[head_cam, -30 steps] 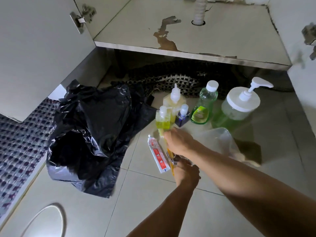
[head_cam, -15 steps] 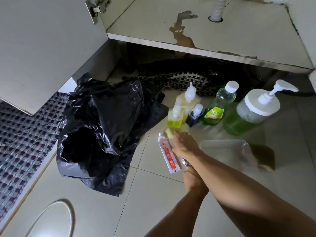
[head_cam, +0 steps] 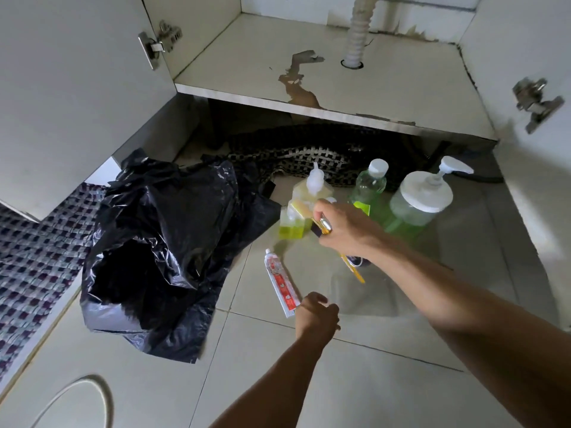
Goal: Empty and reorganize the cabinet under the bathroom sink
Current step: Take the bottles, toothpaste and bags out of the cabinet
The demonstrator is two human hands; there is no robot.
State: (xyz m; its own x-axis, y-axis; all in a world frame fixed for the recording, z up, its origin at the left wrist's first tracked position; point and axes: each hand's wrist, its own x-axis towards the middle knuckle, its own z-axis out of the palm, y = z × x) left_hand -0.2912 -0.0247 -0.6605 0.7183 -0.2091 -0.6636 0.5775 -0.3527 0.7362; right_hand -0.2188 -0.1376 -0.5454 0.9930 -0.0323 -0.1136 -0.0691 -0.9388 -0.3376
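The cabinet under the sink stands with both doors swung out, and its stained bottom shelf (head_cam: 386,84) is bare except for the white drain hose (head_cam: 355,41). My right hand (head_cam: 346,231) is raised above the floor tiles, gripping a yellow brush (head_cam: 352,268) with its pale head (head_cam: 301,208) in front of the bottles. Something small and shiny sits in the same grip. My left hand (head_cam: 318,316) hovers lower, fingers loosely apart and holding nothing, just right of a red-and-white toothpaste tube (head_cam: 279,282) lying flat on the floor.
Two yellow bottles (head_cam: 292,227), a green bottle (head_cam: 369,183) and a pump jar of green liquid (head_cam: 420,196) stand on the floor below the shelf. A crumpled black rubbish bag (head_cam: 160,242) lies to the left, a clear plastic piece (head_cam: 370,291) beneath my right forearm, a checked mat (head_cam: 34,261) far left.
My right hand has lifted the yellow brush off the floor toward the bottles. My left hand has come away from it and dropped back beside the toothpaste. The view has tilted up into the cabinet.
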